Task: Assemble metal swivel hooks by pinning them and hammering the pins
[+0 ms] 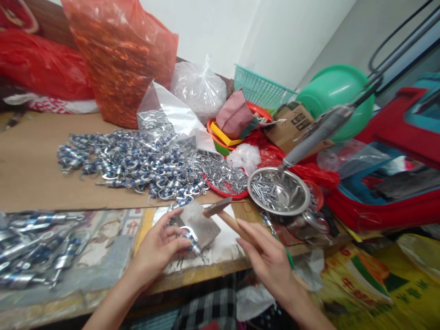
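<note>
Now left hand [161, 242] pinches hooked fitting [195, 246], right hand [268, 251] grips hammer [231, 222]; a skewed swing could catch those fingers [170, 215].

Bare hands [158, 243], dark checked clothing [208, 302]

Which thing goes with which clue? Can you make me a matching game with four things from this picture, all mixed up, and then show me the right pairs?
Things:
1. hammer
2. metal bowl
3. big plastic bag
4. hook piece

Clues:
A. orange-red, at the back
B. held in the left hand
C. held in the right hand
D. has thin grey metal pieces inside

Right pairs: 1-C, 2-D, 3-A, 4-B
</note>
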